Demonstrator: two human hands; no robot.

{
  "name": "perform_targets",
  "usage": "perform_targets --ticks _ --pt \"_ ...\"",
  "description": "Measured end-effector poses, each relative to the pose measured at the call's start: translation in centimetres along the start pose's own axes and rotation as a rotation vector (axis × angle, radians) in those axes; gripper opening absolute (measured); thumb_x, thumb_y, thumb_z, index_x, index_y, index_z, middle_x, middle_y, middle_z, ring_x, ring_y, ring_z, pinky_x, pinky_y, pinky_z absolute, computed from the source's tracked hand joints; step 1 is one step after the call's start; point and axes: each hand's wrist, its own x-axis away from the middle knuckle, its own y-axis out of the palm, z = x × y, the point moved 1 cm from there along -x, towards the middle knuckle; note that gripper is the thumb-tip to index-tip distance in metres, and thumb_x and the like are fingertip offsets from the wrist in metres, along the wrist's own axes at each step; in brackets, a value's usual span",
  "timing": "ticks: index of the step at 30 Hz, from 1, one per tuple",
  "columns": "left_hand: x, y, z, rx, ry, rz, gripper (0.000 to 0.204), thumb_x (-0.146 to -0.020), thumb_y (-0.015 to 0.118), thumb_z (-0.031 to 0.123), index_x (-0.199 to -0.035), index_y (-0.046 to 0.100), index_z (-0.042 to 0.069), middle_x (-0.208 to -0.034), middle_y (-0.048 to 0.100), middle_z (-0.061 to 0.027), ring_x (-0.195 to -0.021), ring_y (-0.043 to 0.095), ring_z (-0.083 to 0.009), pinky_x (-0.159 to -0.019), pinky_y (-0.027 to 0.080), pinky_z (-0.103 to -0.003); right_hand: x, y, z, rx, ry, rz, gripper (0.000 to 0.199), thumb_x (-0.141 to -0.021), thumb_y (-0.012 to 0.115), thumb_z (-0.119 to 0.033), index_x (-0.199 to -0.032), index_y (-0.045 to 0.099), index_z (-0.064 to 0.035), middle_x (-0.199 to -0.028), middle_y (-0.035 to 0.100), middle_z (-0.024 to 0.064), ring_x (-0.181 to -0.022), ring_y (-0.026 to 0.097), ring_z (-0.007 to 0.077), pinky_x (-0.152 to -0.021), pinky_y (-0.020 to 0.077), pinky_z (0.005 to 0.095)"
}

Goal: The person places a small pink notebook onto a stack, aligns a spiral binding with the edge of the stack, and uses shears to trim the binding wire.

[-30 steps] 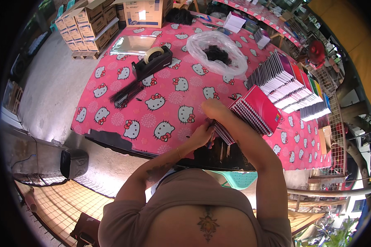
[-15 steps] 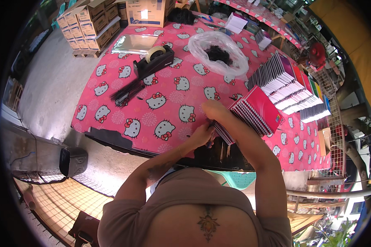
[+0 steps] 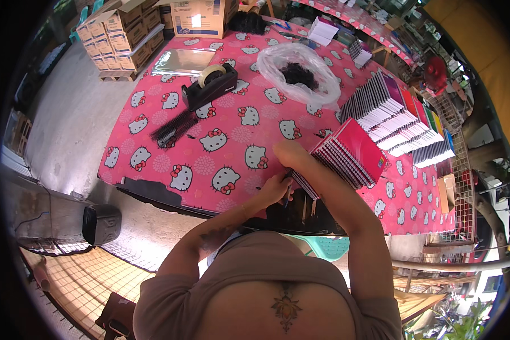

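My left hand (image 3: 277,189) is closed at the table's near edge, around a slim dark thing (image 3: 289,174) whose kind I cannot make out. Just beyond it my right hand (image 3: 289,153) bends inward, its fingers hidden behind the back of the hand. Both hands are at the left end of a row of spiral notebooks. The right forearm crosses in front of these notebooks and covers part of them. Pink-red covers and dark coil spines show on the stack of notebooks (image 3: 358,152) just right of that forearm.
More notebooks (image 3: 386,116) stand stacked at the right. On the pink patterned table (image 3: 209,161) are a tape dispenser (image 3: 209,88), a black brush (image 3: 174,127), a clear plastic sheet (image 3: 182,61) and a plastic bag (image 3: 269,62) around black coils. Cartons (image 3: 119,37) are piled at far left.
Both hands have shifted very slightly left, and the left fingers have turned a little around the dark thing. The notebooks look the same.
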Motion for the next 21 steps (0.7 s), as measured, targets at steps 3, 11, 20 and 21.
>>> perform_targets --ticks 3,11,20,21 --pt "-0.1 0.8 0.3 -0.024 0.097 -0.002 0.027 -0.103 0.047 0.025 -0.117 0.051 0.003 -0.076 0.059 -0.0081 -0.054 0.062 -0.0187 -0.046 0.053 -0.034 -0.2 1.8 1.4 -0.01 0.009 0.023 0.013 -0.077 0.066 -0.006 -0.089 0.07 -0.0008 -0.087 0.071 0.0208 -0.083 0.07 0.0382 -0.068 0.0566 0.048" --pt "0.0 0.3 0.4 -0.056 0.122 0.005 0.024 -0.102 0.045 0.023 -0.105 0.05 -0.001 -0.073 0.061 -0.0107 -0.053 0.064 -0.0198 -0.045 0.053 -0.036 -0.8 2.8 1.4 0.023 0.0 -0.03 0.015 -0.078 0.062 -0.008 -0.086 0.074 -0.0028 -0.087 0.073 0.0188 -0.083 0.073 0.0344 -0.069 0.0576 0.0457" --pt "0.2 0.0 -0.6 0.033 0.035 -0.027 0.029 -0.103 0.045 0.024 -0.122 0.05 0.002 -0.079 0.06 -0.008 -0.062 0.066 -0.0197 -0.049 0.054 -0.032 -0.8 2.1 0.5 -0.011 0.079 -0.047 0.019 -0.082 0.06 -0.006 -0.096 0.071 -0.0014 -0.099 0.071 0.0196 -0.093 0.07 0.0367 -0.075 0.0575 0.0476" --pt "0.0 0.1 -0.5 0.019 0.057 -0.023 0.03 -0.103 0.045 0.024 -0.123 0.05 0.002 -0.079 0.06 -0.008 -0.061 0.066 -0.0195 -0.049 0.055 -0.032 -0.6 2.1 0.6 0.0 0.073 -0.029 0.018 -0.081 0.061 -0.007 -0.094 0.072 -0.0025 -0.096 0.072 0.0186 -0.091 0.071 0.0356 -0.074 0.0575 0.0467"
